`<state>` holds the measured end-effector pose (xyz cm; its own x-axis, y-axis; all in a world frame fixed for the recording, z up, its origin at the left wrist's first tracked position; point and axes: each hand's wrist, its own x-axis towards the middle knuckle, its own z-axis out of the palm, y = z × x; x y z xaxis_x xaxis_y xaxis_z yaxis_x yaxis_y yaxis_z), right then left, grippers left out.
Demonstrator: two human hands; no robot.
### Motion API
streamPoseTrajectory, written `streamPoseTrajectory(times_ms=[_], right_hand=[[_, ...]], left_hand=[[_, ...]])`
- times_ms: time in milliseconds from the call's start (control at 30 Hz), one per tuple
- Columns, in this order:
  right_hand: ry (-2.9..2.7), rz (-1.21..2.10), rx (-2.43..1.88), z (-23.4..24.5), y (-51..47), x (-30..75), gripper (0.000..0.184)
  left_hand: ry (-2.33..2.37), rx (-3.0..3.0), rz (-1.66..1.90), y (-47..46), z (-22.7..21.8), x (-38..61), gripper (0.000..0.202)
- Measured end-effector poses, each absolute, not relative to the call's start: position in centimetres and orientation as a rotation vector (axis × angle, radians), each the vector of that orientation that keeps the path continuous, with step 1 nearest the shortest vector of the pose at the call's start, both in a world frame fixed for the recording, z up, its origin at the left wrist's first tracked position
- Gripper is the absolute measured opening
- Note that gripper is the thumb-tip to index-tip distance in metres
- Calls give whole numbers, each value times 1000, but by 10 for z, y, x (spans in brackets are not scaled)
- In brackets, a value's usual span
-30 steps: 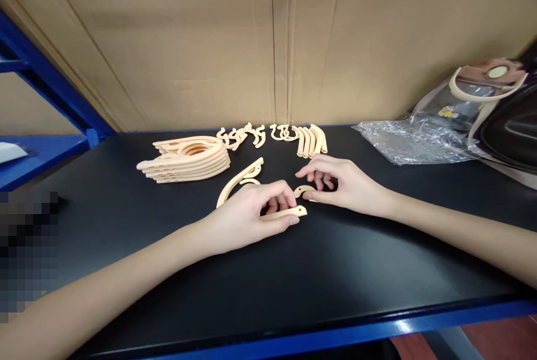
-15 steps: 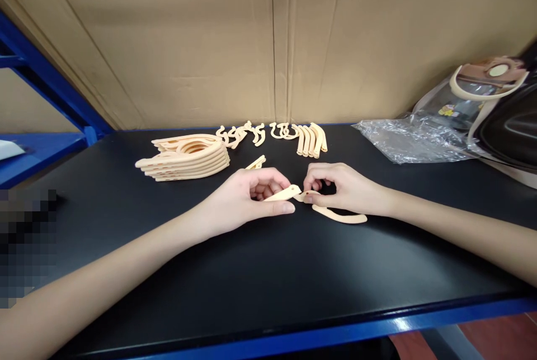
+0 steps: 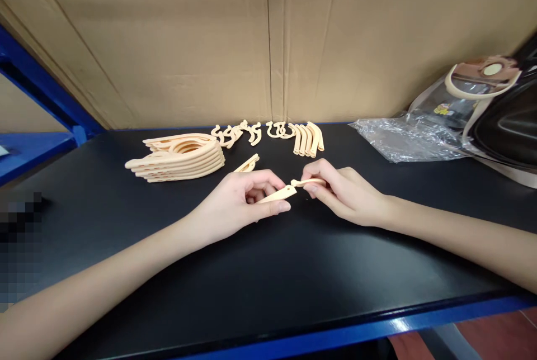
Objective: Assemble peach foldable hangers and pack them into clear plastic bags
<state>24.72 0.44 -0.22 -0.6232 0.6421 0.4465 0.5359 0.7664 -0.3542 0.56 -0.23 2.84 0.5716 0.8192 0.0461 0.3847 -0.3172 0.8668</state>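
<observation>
My left hand is closed round a peach plastic hanger body; one end pokes out past the fingers at the right, another end shows behind the knuckles. My right hand pinches a curved peach arm piece between thumb and fingers. The tips of the two pieces meet between my hands, just above the black tabletop. Most of the arm piece is hidden inside my right hand.
A stack of assembled peach hangers lies at the back left. Behind it sit small hooks and a row of curved arm pieces. Crumpled clear plastic bags and a dark bag fill the right. A cardboard wall stands behind.
Both hands lifted their pieces off the table and brought the tips together. The arm piece that lay on the table under my right hand is now raised and mostly hidden in it.
</observation>
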Motion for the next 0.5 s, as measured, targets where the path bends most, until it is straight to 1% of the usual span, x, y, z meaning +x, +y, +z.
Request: streamPoseTrajectory(times_ms=[200,400,500], right_hand=[[-2458,125,-794,-1,5,248,27],[-2486,247,-781,0,5,247,25],[-2521,226,-814,0,4,246,25]], left_hand=[[972,1954,619,-5,27,6,21],[992,2030,685,-8,21,5,16],[1013,2071,704,-8,17,3,18]])
